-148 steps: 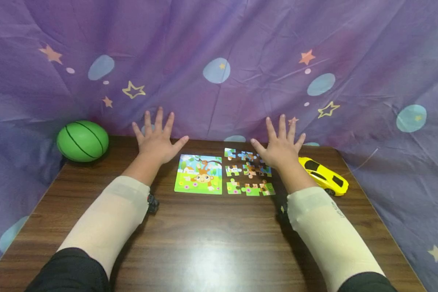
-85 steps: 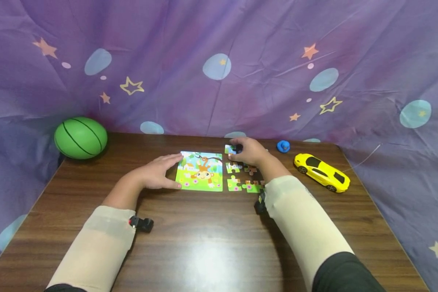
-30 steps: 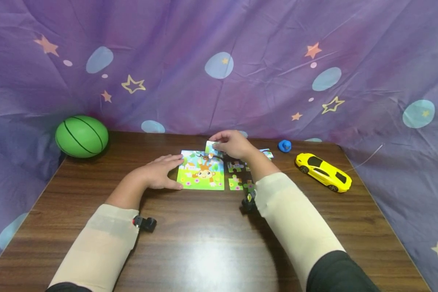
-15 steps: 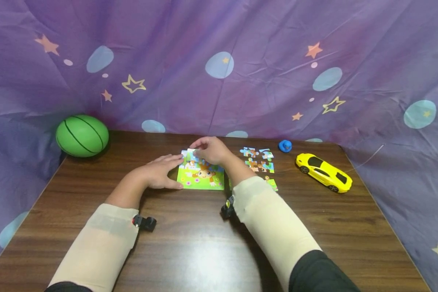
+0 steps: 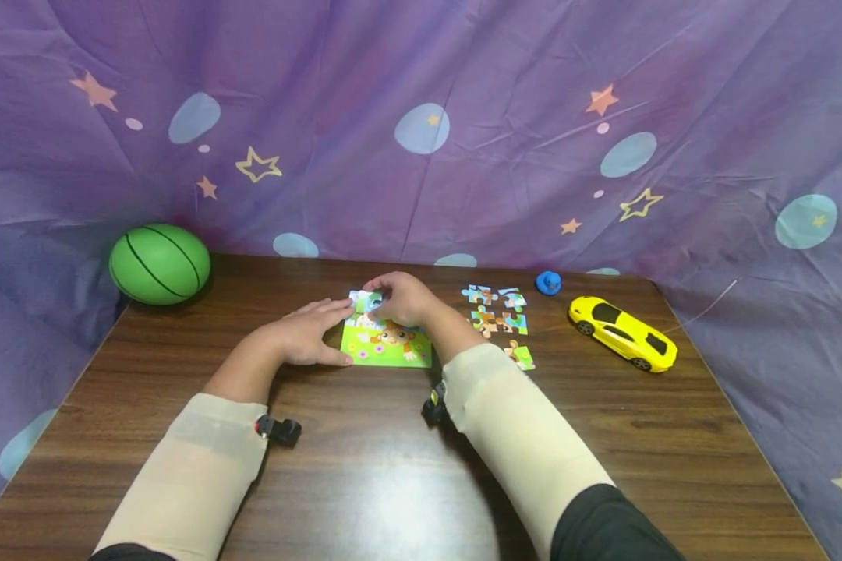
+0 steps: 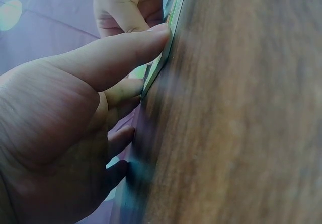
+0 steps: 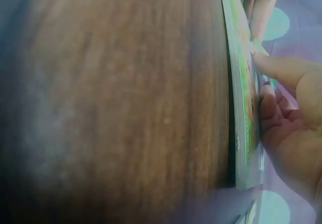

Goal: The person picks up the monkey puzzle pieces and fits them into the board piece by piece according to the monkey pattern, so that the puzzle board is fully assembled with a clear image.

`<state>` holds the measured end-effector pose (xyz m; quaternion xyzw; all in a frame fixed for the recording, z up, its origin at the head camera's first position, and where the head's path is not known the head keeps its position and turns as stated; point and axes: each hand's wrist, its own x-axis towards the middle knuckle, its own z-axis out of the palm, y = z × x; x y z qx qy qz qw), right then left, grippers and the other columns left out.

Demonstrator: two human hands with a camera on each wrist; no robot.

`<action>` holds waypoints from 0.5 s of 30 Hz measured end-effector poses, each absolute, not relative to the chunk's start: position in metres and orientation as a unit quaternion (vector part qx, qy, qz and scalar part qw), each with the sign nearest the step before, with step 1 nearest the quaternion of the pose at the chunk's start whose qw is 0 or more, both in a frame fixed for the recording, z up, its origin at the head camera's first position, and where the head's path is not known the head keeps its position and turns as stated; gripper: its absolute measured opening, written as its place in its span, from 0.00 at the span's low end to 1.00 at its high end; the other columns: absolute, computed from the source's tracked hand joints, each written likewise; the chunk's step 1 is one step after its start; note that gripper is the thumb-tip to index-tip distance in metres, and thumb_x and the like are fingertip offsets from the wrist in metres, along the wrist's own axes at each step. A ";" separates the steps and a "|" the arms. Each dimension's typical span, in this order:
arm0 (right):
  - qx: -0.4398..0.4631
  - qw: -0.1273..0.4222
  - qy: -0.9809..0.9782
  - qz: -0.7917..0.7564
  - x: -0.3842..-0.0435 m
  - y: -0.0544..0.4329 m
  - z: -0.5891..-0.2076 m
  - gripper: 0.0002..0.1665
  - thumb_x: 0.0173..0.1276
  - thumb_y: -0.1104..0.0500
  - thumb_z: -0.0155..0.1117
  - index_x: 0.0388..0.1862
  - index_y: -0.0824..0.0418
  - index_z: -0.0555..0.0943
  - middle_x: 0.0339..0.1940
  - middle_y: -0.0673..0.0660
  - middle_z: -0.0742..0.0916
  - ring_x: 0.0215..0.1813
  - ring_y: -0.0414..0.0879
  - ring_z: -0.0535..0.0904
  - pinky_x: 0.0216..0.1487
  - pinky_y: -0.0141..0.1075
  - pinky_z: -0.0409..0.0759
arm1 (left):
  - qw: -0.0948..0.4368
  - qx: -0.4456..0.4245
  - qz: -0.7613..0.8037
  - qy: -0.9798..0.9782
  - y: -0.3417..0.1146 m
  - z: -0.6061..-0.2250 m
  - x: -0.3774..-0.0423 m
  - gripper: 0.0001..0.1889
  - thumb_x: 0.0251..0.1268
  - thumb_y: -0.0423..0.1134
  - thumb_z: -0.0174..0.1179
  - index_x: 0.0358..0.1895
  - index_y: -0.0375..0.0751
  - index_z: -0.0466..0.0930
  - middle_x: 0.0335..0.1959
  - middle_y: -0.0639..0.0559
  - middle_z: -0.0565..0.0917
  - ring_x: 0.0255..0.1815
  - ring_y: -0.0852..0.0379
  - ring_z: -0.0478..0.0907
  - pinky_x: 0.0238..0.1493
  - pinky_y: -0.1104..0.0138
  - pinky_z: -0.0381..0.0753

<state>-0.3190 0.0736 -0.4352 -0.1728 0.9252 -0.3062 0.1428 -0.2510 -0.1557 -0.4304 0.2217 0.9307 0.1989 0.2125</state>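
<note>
A square puzzle board (image 5: 386, 354) with a monkey picture lies at the back middle of the table. My left hand (image 5: 298, 336) holds its left side, thumb at the near corner and fingertips at the far corner. In the left wrist view the left thumb (image 6: 126, 50) reaches over the edge of the board (image 6: 162, 62). My right hand (image 5: 405, 300) is over the board's far part, pinching a blue and green puzzle piece (image 5: 365, 301) at the far left corner. Its fingers sit close over the board in the right wrist view, hiding much of the piece.
Several loose puzzle pieces (image 5: 515, 321) lie right of the board, some behind the right forearm. A blue rubber duck (image 5: 549, 283) and a yellow toy car (image 5: 622, 333) stand farther right. A green ball (image 5: 160, 265) is at the back left, before a purple curtain (image 5: 337, 125).
Both hands came down from spread palms. My left hand moved to the board's left side. My right hand took the back-left loose piece and carried it left onto the board's far left corner.
</note>
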 end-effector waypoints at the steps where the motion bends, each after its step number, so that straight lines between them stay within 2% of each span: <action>1: -0.176 0.142 0.926 -0.303 -0.319 0.074 -0.436 0.28 0.68 0.54 0.79 0.66 0.51 0.85 0.59 0.53 0.86 0.58 0.49 0.80 0.67 0.46 0.81 | 0.213 0.221 0.199 0.931 -0.156 -0.430 -0.251 0.54 0.68 0.64 0.69 0.89 0.49 0.51 0.92 0.48 0.48 0.92 0.34 0.40 0.87 0.31 0.45; 7: -0.190 0.157 0.926 -0.286 -0.320 0.074 -0.435 0.28 0.70 0.54 0.77 0.69 0.51 0.85 0.62 0.55 0.84 0.62 0.50 0.79 0.71 0.49 0.79 | 0.219 0.218 0.201 0.930 -0.156 -0.429 -0.249 0.54 0.68 0.64 0.68 0.89 0.49 0.50 0.92 0.49 0.47 0.92 0.34 0.39 0.86 0.30 0.45; 15: -0.212 0.166 0.932 -0.241 -0.319 0.073 -0.432 0.29 0.74 0.51 0.74 0.73 0.48 0.82 0.69 0.56 0.81 0.71 0.52 0.75 0.80 0.51 0.72 | 0.217 0.216 0.203 0.930 -0.156 -0.428 -0.249 0.53 0.68 0.63 0.68 0.89 0.49 0.50 0.92 0.49 0.47 0.92 0.35 0.39 0.87 0.31 0.45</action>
